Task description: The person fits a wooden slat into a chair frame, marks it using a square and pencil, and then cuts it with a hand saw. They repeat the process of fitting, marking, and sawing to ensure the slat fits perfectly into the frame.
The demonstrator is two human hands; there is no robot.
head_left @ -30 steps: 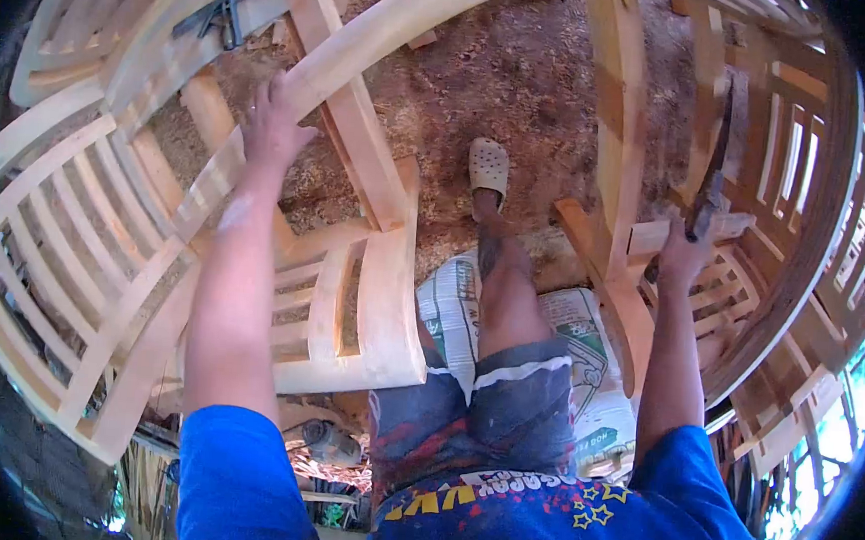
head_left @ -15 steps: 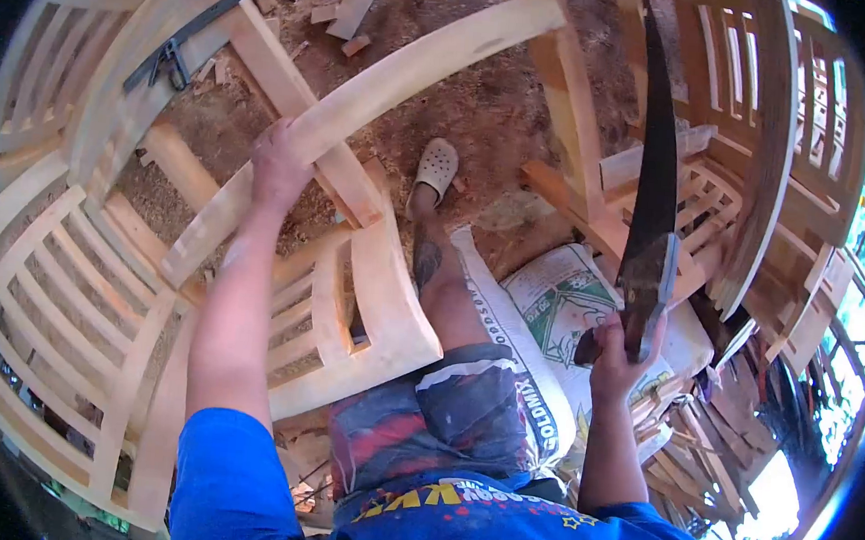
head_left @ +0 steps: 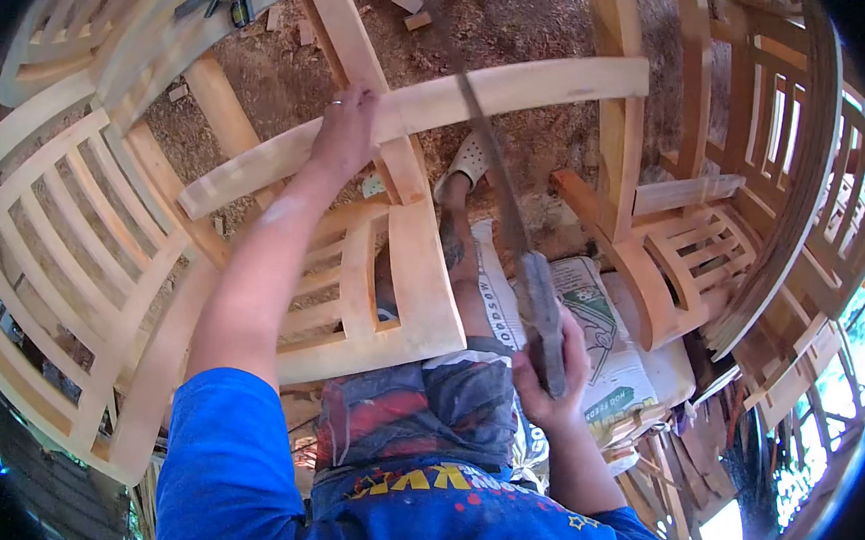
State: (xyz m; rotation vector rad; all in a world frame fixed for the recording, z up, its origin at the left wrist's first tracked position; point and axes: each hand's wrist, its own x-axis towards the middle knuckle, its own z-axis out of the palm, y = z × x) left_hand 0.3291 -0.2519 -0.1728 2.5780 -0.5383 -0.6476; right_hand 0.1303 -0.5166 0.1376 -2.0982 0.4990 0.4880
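My left hand [head_left: 347, 134] is wrapped round a long curved wooden piece [head_left: 525, 89], which lies across an upright timber [head_left: 349, 28] of a chair frame. In my right hand [head_left: 558, 374] is the handle of a hand saw [head_left: 503, 190]. The saw's dark blade runs up and to the left, crossing over the curved piece to the right of my left hand. Whether its teeth touch the wood, I cannot tell. A slatted wooden seat [head_left: 419, 319] is below the piece, by my lap.
Slatted chair parts stand at the left [head_left: 70, 295] and right [head_left: 694, 253]. A clamp [head_left: 239, 1] sits at the upper left. Printed sacks [head_left: 599, 332] lie beside my leg. Wood offcuts [head_left: 418, 20] and sawdust cover the ground.
The saw has swung left from the right side and now crosses the curved piece. That piece lies flatter, its far end lower and further right. The whole view has also shifted.
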